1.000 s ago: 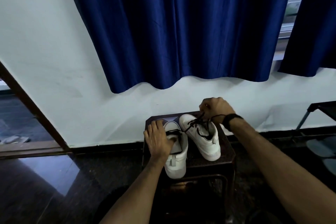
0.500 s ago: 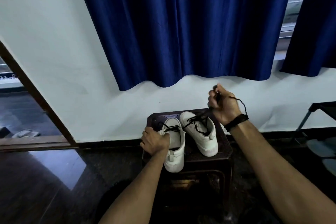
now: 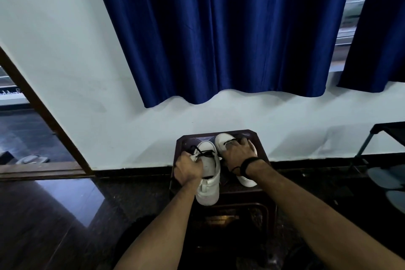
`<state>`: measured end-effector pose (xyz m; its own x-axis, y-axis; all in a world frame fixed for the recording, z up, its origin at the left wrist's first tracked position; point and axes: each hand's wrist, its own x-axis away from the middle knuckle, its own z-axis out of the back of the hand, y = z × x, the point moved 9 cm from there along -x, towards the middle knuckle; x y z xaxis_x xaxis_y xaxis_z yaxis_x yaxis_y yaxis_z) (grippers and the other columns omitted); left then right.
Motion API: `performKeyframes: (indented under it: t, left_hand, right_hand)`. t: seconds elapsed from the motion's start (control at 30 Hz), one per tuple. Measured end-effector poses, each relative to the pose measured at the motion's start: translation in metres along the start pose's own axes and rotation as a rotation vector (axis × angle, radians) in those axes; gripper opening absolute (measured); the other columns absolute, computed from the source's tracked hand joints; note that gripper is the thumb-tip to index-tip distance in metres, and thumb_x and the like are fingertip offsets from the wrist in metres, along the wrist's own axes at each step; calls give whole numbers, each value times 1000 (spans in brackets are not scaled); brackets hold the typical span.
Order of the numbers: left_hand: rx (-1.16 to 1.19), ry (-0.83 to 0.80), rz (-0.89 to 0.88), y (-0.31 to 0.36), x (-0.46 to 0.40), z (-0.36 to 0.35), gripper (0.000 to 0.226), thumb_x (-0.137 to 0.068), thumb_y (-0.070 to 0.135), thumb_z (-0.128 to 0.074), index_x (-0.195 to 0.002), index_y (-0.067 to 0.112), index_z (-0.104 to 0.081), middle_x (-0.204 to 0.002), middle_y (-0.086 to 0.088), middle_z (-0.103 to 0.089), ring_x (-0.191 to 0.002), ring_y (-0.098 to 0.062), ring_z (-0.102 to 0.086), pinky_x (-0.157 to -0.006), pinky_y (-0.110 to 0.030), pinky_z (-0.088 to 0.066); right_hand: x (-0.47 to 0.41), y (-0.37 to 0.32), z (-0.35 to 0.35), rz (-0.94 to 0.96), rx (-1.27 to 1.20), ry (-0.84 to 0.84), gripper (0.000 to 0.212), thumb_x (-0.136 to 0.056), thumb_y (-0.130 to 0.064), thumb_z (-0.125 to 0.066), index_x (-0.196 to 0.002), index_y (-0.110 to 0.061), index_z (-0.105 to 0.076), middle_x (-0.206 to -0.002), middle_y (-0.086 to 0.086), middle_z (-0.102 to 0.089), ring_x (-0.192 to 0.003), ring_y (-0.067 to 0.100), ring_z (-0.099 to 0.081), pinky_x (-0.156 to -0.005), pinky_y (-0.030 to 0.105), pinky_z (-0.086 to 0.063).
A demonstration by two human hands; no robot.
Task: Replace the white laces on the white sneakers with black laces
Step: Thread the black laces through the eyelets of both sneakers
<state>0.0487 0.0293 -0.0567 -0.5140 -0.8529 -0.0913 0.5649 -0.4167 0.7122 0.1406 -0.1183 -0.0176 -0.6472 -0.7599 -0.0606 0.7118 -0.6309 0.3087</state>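
Two white sneakers stand side by side on a dark stool (image 3: 262,151) against the wall, heels towards me. The left sneaker (image 3: 208,184) has a black lace (image 3: 202,153) threaded across its front. My left hand (image 3: 188,170) grips that shoe's left side by the lace area, fingers curled round the edge. My right hand (image 3: 236,153) lies over the top of the right sneaker (image 3: 247,181), fingers spread down over its lacing and covering most of it. A black band sits on my right wrist.
A blue curtain (image 3: 219,33) hangs above the stool on a white wall. A brown door frame (image 3: 43,112) runs down the left. A dark rack (image 3: 381,136) with grey shoes stands at the right. The floor is dark and glossy.
My right hand, which had pulled the black lace up and away from the right sneaker, has come back down onto that shoe. My left hand stays gripping the left sneaker.
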Motion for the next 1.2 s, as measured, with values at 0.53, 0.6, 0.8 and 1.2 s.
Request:
performKeyframes:
  t: [0.53, 0.6, 0.8, 1.2]
  left_hand:
    - [-39, 3, -30, 5, 3, -2, 20, -77, 21, -61, -96, 21, -60, -104, -7, -68, -97, -34, -65, -76, -39, -53]
    - [-42, 3, -26, 5, 4, -1, 20, -77, 20, -60, -97, 21, -60, -104, -6, -68, -98, -33, -66, -75, -39, -53]
    - [-37, 10, -5, 4, 6, 2, 20, -79, 17, -60, -99, 21, -58, -105, -6, -66, -98, -34, -65, -76, -40, -52]
    - [-8, 10, 1, 7, 9, 3, 21, -79, 15, -60, -98, 23, -58, -106, -5, -66, -98, -34, -65, -78, -41, -52]
  right_hand:
    - [11, 31, 15, -182, -781, 64, 18, -92, -27, -52, -102, -13, -49, -93, 12, -68, -79, 28, -66, -68, 36, -50]
    - [8, 8, 12, -49, -423, 2, 27, -93, -28, -49, -118, -17, -48, -112, 13, -65, -101, 32, -64, -79, 39, -45]
    - [8, 19, 26, -89, -311, 19, 24, -91, -35, -49, -103, -26, -68, -111, 5, -68, -100, 29, -64, -79, 34, -48]
    - [16, 40, 10, -253, -431, 111, 24, -87, -39, -49, -95, -28, -70, -105, 0, -67, -112, 24, -52, -96, 41, -37]
